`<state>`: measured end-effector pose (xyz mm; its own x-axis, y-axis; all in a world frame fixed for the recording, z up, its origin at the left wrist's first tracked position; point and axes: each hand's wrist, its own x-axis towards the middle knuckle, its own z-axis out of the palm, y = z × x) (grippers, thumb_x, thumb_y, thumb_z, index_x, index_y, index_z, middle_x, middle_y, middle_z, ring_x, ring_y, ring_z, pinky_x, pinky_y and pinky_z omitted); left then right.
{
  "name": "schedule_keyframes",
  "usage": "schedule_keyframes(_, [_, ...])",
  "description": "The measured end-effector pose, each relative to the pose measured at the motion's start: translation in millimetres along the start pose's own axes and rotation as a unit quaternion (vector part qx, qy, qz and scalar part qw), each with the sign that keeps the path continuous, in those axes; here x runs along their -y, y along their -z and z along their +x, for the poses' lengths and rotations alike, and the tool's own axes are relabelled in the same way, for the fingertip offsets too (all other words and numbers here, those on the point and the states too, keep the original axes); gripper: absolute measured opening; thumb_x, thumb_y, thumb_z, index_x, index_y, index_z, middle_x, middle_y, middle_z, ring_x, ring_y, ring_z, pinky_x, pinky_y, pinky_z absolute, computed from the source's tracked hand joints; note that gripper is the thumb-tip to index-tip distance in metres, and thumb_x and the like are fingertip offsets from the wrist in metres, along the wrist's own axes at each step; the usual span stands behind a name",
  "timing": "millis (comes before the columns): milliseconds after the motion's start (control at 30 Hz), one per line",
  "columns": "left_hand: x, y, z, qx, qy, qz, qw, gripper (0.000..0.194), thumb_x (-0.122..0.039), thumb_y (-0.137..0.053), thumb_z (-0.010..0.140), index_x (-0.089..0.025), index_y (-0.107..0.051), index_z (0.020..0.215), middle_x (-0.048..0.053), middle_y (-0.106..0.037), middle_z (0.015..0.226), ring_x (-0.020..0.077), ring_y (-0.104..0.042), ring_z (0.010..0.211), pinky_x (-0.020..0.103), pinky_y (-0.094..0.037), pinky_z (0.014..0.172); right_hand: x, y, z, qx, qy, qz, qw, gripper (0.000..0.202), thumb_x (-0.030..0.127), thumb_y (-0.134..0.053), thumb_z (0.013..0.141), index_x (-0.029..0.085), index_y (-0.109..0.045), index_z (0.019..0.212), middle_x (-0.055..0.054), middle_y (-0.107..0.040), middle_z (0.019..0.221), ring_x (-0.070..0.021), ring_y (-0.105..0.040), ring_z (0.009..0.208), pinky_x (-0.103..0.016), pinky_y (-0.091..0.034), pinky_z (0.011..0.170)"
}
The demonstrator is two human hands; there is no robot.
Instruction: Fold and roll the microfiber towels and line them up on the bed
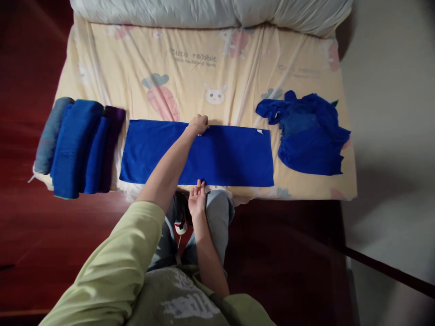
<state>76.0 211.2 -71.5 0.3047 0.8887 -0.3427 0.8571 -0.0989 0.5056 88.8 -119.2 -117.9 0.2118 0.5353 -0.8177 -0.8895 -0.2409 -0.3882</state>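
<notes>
Towel (231,156) flat, hands (198,124) at both edges

The left arm was stretched forward and a little to the right, almost straight, with a light green sleeve covering only the upper arm and the forearm bare. The left hand (199,124) was at the far end of the reach, fingers curled down in a pinch. The right forearm was bare too, and close to the body. The right hand (197,199) was lower, fingers together and pointing forward.
</notes>
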Motion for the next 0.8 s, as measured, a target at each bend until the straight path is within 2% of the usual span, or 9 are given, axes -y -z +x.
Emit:
schedule_keyframes(100, [-0.9,-1.0,-1.1,0.014,0.012,-0.006,1.0,0.019,-0.019,-0.064,0.095,-0.011,-0.073,0.11,0.012,-0.066,0.096,0.0227,-0.068,0.093,0.034,-0.054,0.09,-0.6,0.3,-1.2,-0.011,-0.001,0.022,1.0,0.017,0.032,-0.057,0.102,0.029,-0.072,0.11,0.0,-0.069,0.142,-0.0072,-0.068,0.08,-0.026,-0.059,0.095])
schedule_keyframes(167, [-2.0,0.0,-0.3,-0.009,0.01,-0.023,1.0,0.02,-0.017,-0.061,0.096,-0.01,-0.073,0.111,0.012,-0.067,0.099,0.0216,-0.067,0.093,0.033,-0.053,0.091,-3.0,3.3,-3.0,-0.023,-0.003,0.033,0.999,0.016,0.029,-0.057,0.102,0.028,-0.072,0.108,0.0,-0.068,0.143,-0.0065,-0.069,0.083,-0.026,-0.058,0.098])
schedule_keyframes(300, [-1.5,1.8,1.3,-0.072,-0.001,-0.059,0.996,0.023,-0.019,-0.058,0.098,-0.011,-0.07,0.117,0.014,-0.067,0.106,0.0222,-0.066,0.099,0.035,-0.052,0.097,-8.8,10.7,-4.5,-0.045,0.0,0.021,0.999,0.017,0.027,-0.055,0.102,0.028,-0.072,0.107,0.0,-0.07,0.14,-0.0082,-0.072,0.1,-0.031,-0.056,0.106])
schedule_keyframes(433, [1.9,-2.8,-0.3,-0.061,0.002,-0.054,0.997,0.028,-0.02,-0.057,0.098,-0.012,-0.067,0.123,0.013,-0.066,0.106,0.0204,-0.065,0.094,0.034,-0.051,0.096,-9.0,7.6,0.2,-0.038,0.004,0.014,0.999,0.017,0.03,-0.056,0.102,0.029,-0.071,0.11,0.0,-0.07,0.14,-0.0092,-0.071,0.113,-0.033,-0.055,0.109])
schedule_keyframes(567, [3.1,-9.0,1.6,-0.027,0.008,-0.015,0.999,0.027,-0.022,-0.06,0.096,-0.012,-0.07,0.12,0.013,-0.065,0.109,0.0215,-0.063,0.102,0.033,-0.049,0.1,-7.8,4.2,0.0,-0.027,0.001,0.02,0.999,0.018,0.031,-0.055,0.103,0.03,-0.072,0.108,0.002,-0.07,0.141,-0.0088,-0.071,0.11,-0.033,-0.055,0.109])
schedule_keyframes(800, [12.1,-10.6,12.7,-0.088,0.013,-0.059,0.994,0.034,-0.021,-0.053,0.099,-0.014,-0.066,0.129,0.014,-0.065,0.116,0.0229,-0.06,0.108,0.035,-0.046,0.105,-12.3,13.2,-7.3,-0.039,-0.013,0.024,0.999,0.017,0.027,-0.056,0.101,0.027,-0.072,0.105,-0.001,-0.075,0.131,-0.0105,-0.073,0.103,-0.035,-0.057,0.106])
